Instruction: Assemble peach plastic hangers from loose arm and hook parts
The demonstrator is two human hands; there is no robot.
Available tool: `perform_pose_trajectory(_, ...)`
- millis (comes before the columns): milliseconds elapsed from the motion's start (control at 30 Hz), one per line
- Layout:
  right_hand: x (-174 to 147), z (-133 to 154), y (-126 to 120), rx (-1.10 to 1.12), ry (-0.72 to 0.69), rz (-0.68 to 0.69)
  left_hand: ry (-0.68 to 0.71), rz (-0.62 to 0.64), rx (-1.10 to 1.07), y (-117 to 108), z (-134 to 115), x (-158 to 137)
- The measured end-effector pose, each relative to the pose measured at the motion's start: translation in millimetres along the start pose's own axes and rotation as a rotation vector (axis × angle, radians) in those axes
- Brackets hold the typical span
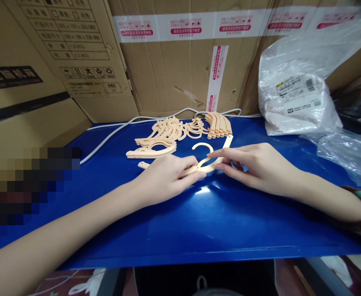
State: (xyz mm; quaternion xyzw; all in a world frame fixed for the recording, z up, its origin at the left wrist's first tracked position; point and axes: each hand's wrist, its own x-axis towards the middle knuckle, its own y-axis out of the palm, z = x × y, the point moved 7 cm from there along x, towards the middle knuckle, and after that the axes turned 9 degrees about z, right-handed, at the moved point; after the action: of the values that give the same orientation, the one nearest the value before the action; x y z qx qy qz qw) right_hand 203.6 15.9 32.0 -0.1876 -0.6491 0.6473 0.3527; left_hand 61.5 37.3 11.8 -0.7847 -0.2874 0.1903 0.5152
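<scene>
Between my two hands is a cream plastic clothes hanger (pixel 209 167), its curved hook pointing up and away from me. My left hand (pixel 171 176) is closed on its left arm near the middle. My right hand (pixel 257 166) pinches the right arm between thumb and fingers, close to the hook's base. Beyond my left hand lies a small stack of cream hanger pieces (pixel 151 153). Farther back are a heap of loose hooks (pixel 168 128) and a neat row of curved hanger arms (pixel 217 125).
A blue-covered table (pixel 168 230) lies under everything. Cardboard boxes (pixel 168 74) stand along the back and left. A white cable (pixel 106 142) runs behind the pieces. At the right back sits a clear plastic bag (pixel 297 98) with a labelled white package inside.
</scene>
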Motion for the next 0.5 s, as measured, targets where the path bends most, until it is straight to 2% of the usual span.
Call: perform_pose_trajectory(500, 1.3, 1.9, 4.8, 0.028, -0.024, 0.043, 0.09, 0.018, 0.124, 1.7, -9.7, -1.3)
